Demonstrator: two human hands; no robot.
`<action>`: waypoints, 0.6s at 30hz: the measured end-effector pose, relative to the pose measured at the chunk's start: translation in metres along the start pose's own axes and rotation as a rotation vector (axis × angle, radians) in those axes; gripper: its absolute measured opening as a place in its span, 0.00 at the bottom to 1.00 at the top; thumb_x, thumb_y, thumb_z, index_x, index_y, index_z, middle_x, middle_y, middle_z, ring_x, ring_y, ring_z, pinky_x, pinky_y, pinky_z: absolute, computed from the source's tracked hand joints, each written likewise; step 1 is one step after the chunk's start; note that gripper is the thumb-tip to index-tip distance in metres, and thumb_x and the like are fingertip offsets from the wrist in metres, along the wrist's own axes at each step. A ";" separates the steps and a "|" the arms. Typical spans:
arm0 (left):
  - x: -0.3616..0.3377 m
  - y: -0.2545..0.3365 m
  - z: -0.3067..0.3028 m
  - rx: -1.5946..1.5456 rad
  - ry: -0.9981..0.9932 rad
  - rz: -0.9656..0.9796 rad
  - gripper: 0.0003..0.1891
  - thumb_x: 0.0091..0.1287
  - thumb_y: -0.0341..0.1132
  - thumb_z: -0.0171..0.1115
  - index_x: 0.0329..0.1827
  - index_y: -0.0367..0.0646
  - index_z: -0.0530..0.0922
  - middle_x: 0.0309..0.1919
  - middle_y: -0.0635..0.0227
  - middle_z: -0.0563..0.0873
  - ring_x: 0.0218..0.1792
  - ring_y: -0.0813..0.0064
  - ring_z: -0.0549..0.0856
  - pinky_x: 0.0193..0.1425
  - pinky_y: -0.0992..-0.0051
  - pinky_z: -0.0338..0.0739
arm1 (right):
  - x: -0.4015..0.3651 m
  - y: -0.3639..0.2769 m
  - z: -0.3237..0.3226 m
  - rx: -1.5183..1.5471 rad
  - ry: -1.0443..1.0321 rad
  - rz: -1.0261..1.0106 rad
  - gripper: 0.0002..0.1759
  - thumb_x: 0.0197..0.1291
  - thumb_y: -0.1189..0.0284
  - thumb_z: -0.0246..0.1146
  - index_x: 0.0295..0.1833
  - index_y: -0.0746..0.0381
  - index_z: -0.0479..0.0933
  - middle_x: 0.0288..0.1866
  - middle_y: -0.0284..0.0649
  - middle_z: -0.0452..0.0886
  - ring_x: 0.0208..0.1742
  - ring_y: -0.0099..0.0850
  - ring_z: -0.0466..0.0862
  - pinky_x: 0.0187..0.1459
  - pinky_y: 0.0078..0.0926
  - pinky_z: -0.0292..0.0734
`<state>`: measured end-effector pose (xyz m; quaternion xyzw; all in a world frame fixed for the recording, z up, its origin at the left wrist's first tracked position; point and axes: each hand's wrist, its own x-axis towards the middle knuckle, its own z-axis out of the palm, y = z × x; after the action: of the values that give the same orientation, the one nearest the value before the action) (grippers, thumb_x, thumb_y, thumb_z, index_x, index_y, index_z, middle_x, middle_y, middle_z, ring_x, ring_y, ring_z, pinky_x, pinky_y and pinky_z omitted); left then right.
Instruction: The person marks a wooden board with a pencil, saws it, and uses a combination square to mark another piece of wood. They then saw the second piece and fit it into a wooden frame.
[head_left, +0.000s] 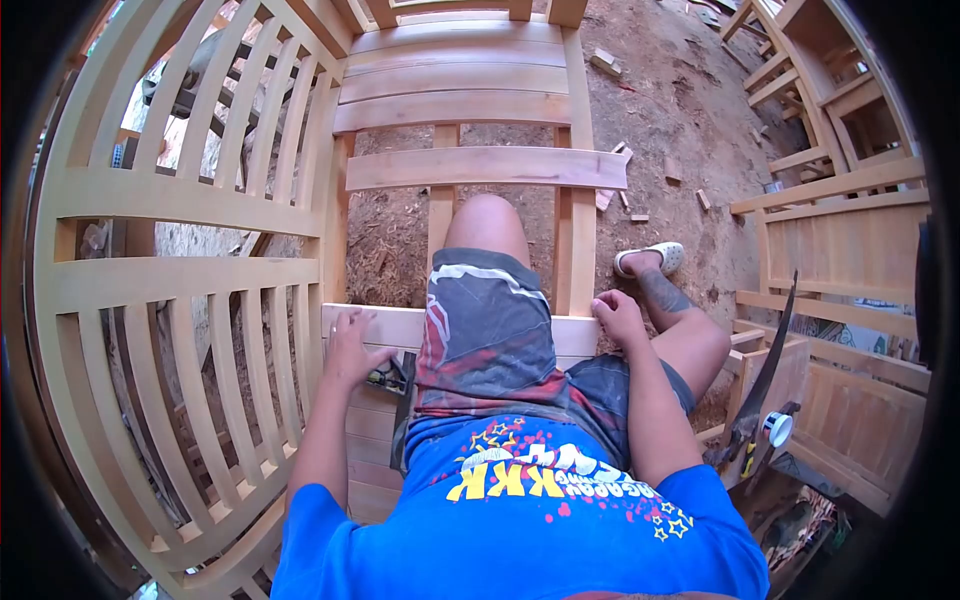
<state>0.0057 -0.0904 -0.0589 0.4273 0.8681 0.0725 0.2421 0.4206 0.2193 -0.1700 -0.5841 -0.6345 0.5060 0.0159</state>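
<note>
Pale honey-coloured slats of a bare wooden chair frame (455, 168) stand over reddish-brown ground (680, 110), around a bright blue T-shirt (520, 530) printed with yellow lettering, red dots and stars, grey shorts (490, 330) streaked red and white, and a white sandal (655, 256).

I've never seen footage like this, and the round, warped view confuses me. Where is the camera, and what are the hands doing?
There is no machine here, just a person working with bare hands. The single picture comes from a camera worn on the head, looking forward and down, so the person's blue shirt fills the bottom. The wide lens bends straight edges.

The person sits on an unfinished slatted wooden seat. The left hand lies open on the seat boards, beside a small dark tool I cannot identify. The right hand rests at the end of the front rail with its fingers curled. I cannot tell whether it holds anything. A slat lies across the frame beyond the knee. More wooden frames stand on the right.
</note>
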 end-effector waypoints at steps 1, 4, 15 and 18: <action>-0.012 -0.004 0.007 0.001 -0.035 0.015 0.34 0.53 0.43 0.88 0.64 0.49 0.84 0.70 0.57 0.80 0.67 0.49 0.83 0.72 0.51 0.80 | 0.002 0.002 -0.002 0.024 -0.014 0.024 0.16 0.69 0.63 0.72 0.51 0.67 0.88 0.40 0.45 0.92 0.41 0.33 0.91 0.48 0.36 0.86; -0.037 -0.007 0.023 -0.009 -0.108 0.097 0.35 0.50 0.41 0.90 0.63 0.51 0.83 0.66 0.59 0.80 0.65 0.49 0.84 0.71 0.50 0.80 | -0.002 0.006 -0.003 -0.134 0.005 -0.058 0.17 0.70 0.62 0.71 0.51 0.66 0.88 0.41 0.46 0.93 0.42 0.33 0.92 0.48 0.36 0.86; -0.027 -0.016 0.029 0.112 -0.397 0.221 0.22 0.57 0.37 0.83 0.55 0.49 0.85 0.41 0.58 0.90 0.46 0.52 0.90 0.54 0.55 0.85 | -0.054 0.024 -0.031 0.178 0.224 -0.030 0.17 0.69 0.62 0.73 0.52 0.65 0.88 0.43 0.45 0.92 0.44 0.34 0.91 0.50 0.37 0.85; -0.019 -0.032 0.032 -0.069 -0.379 0.140 0.13 0.63 0.32 0.77 0.46 0.41 0.82 0.33 0.57 0.87 0.35 0.60 0.88 0.45 0.60 0.84 | -0.058 0.015 -0.030 0.081 0.144 -0.036 0.18 0.68 0.63 0.74 0.54 0.64 0.88 0.45 0.47 0.93 0.47 0.38 0.92 0.53 0.38 0.86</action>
<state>0.0084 -0.1281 -0.0906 0.4841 0.7720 0.0370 0.4102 0.4686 0.1912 -0.1317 -0.6063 -0.6213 0.4873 0.0942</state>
